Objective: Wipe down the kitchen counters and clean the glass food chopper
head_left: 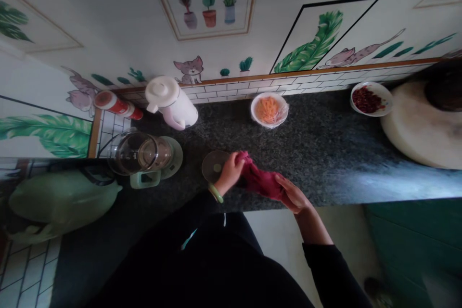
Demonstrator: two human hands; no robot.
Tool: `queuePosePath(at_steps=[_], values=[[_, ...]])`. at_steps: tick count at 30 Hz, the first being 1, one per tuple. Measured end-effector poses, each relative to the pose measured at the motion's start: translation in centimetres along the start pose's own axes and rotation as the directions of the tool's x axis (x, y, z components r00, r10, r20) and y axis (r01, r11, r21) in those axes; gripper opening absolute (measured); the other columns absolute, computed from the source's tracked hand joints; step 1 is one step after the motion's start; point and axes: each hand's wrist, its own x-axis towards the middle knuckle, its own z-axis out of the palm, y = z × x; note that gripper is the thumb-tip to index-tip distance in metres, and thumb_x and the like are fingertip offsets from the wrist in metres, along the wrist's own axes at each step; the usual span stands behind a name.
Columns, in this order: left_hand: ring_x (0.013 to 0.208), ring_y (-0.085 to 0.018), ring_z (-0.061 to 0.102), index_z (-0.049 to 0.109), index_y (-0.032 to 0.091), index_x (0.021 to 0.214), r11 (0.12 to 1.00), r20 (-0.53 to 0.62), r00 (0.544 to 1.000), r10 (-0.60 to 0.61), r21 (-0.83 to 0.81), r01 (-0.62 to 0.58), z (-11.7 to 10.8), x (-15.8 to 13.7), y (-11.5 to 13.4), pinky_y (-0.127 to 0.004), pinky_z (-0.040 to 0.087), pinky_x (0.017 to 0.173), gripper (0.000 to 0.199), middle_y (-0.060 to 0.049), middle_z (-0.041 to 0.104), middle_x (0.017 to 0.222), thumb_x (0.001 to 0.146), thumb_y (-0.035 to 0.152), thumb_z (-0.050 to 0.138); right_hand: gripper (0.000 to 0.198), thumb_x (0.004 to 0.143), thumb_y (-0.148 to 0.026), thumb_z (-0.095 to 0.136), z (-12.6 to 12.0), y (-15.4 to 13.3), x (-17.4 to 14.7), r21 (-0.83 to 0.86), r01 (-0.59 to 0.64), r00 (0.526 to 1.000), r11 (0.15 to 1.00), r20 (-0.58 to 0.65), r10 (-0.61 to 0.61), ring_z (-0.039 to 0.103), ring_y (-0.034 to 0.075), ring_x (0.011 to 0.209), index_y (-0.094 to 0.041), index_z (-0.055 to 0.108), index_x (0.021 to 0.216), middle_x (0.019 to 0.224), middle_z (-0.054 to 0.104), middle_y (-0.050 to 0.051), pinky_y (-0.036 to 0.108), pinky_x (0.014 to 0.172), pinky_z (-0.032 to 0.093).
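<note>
A dark red cloth (pixel 260 179) stretches between my hands above the front part of the dark speckled counter (pixel 314 154). My left hand (pixel 231 172), with a pale green bangle at the wrist, is closed on the cloth's left end. Around its right end, my right hand (pixel 291 194) has its fingers wrapped. Partly behind my left hand lies a clear round lid (pixel 211 163) with a pale knob. The cloth looks bunched, and its underside is hidden.
A wrapped bowl of orange shreds (pixel 269 109) stands near the wall. Left are a white jug (pixel 171 103), a glass kettle (pixel 133 154), a red canister (pixel 117 104) and a green appliance (pixel 65 202). Right are a bowl of dark red pieces (pixel 370 99) and a large pale lid (pixel 422 125).
</note>
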Motion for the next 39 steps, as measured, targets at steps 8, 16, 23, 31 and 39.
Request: queuePosePath(at_steps=[8, 16, 23, 31, 39], values=[[0.114, -0.028, 0.071, 0.071, 0.019, 0.12, 0.981, 0.453, 0.88, 0.144, -0.184, -0.066, 2.8, -3.5, 1.8, -0.043, 0.056, 0.103, 0.033, -0.01, 0.075, 0.119, 0.089, 0.016, 0.062, 0.058, 0.093, -0.064, 0.059, 0.5, 2.7, -0.4, -0.633, 0.457, 0.776, 0.625, -0.06, -0.628, 0.048, 0.035, 0.146, -0.027, 0.067, 0.136, 0.153, 0.056, 0.01, 0.058, 0.123, 0.038], [0.12, -0.025, 0.065, 0.07, 0.025, 0.123, 0.984, 0.091, 0.983, 0.158, 0.07, -0.164, -1.3, -7.0, -1.6, -0.044, 0.051, 0.109, 0.029, -0.009, 0.071, 0.124, 0.097, 0.022, 0.059, 0.064, 0.105, -0.05, 0.041, 2.8, 6.8, 4.0, -0.694, 0.413, 0.716, 0.589, -0.152, -0.681, 0.046, 0.033, 0.149, -0.027, 0.033, 0.164, 0.163, 0.044, 0.013, 0.059, 0.12, 0.041], [0.08, -0.018, 0.062, 0.074, 0.021, 0.106, 0.962, -0.266, 0.962, -0.06, 0.242, 0.127, -6.5, -2.9, -6.3, -0.033, 0.053, 0.082, 0.024, -0.003, 0.068, 0.088, 0.083, 0.014, 0.074, 0.051, 0.107, -0.035, 0.037, 7.7, 6.7, 8.6, -0.786, 0.599, 0.648, 0.156, 0.361, -0.671, 0.046, 0.031, 0.148, -0.023, 0.048, 0.156, 0.153, 0.057, 0.012, 0.055, 0.123, 0.039], [0.069, -0.013, 0.061, 0.073, 0.019, 0.083, 0.976, -0.159, 0.97, -0.184, 0.086, 0.199, -6.3, -1.7, -7.9, -0.026, 0.048, 0.072, 0.008, 0.003, 0.07, 0.075, 0.078, 0.014, 0.072, 0.051, 0.099, -0.016, 0.044, 6.9, 9.9, 12.6, -0.792, 0.588, 0.635, -0.166, 0.579, -0.512, 0.037, 0.03, 0.153, -0.022, 0.058, 0.148, 0.153, 0.057, 0.011, 0.056, 0.12, 0.04], [0.073, -0.014, 0.062, 0.069, 0.02, 0.078, 0.978, -0.141, 0.971, -0.195, 0.052, 0.204, -6.3, -1.5, -7.8, -0.027, 0.048, 0.076, 0.012, 0.002, 0.069, 0.076, 0.077, 0.008, 0.069, 0.03, 0.099, -0.021, 0.051, 11.6, 4.5, 17.7, -0.84, 0.493, 0.735, -0.226, 0.541, -0.409, 0.05, 0.032, 0.12, -0.023, 0.077, 0.112, 0.135, 0.068, 0.011, 0.047, 0.099, 0.047]])
